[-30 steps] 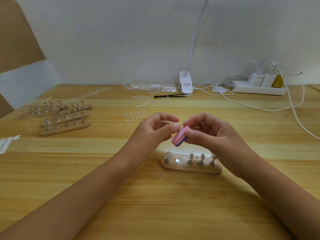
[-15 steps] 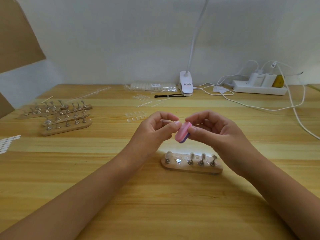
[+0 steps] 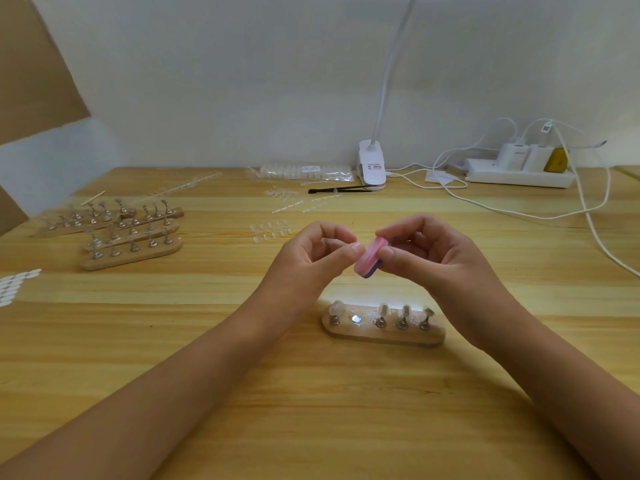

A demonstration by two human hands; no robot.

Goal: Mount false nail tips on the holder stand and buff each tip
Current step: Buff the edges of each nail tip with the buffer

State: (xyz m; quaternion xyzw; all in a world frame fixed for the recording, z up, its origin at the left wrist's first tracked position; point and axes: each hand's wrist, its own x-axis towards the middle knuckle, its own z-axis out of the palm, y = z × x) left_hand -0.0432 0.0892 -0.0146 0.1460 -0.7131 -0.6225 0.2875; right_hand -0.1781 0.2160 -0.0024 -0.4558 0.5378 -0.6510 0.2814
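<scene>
Wooden table beneath: right grip pinches pink buffer, touching left grip's pinched-together fingertips above holder stand.

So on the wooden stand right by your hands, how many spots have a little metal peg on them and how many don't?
On the light wooden oval holder stand:
Spots with a silver metal peg: 4
Bare round silver spot, no peg: 1
Total: 5 spots
</scene>
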